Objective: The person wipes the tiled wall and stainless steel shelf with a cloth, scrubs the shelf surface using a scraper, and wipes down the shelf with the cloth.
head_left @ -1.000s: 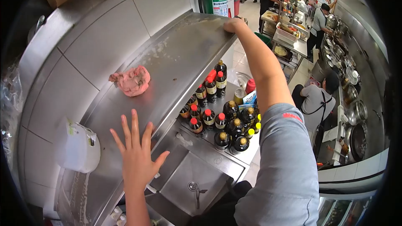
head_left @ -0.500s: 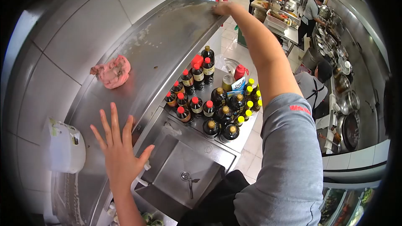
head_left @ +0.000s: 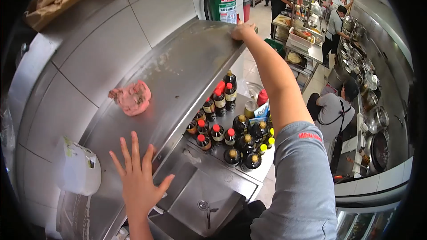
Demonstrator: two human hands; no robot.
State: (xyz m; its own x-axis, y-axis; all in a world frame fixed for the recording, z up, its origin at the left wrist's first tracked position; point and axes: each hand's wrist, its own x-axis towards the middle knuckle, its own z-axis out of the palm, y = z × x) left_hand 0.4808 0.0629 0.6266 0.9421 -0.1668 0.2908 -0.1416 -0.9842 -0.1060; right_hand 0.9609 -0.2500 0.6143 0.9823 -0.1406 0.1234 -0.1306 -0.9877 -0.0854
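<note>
My left hand (head_left: 140, 186) is spread open over the near part of a steel shelf (head_left: 178, 69), fingers apart and holding nothing. Ahead of it on the shelf lies a crumpled pink cloth (head_left: 132, 98) with dark stains. A white plastic container (head_left: 80, 169) is left of that hand, close to the tiled wall. My right arm stretches forward, and my right hand (head_left: 242, 31) rests at the far corner of the shelf. Its fingers are partly hidden there, so I cannot make out whether they grip the edge.
Below the shelf, several dark bottles (head_left: 218, 102) with red, gold and yellow caps stand beside a steel sink (head_left: 195, 200). A green extinguisher (head_left: 223, 5) hangs beyond the far end. A person in grey (head_left: 333, 113) is at the right near pans; other people work farther back.
The view tipped down and then back up, so the shelf and bottles shifted in the picture. My left hand stays spread, and my right hand stays by the far corner. The cloth keeps its place on the shelf.
</note>
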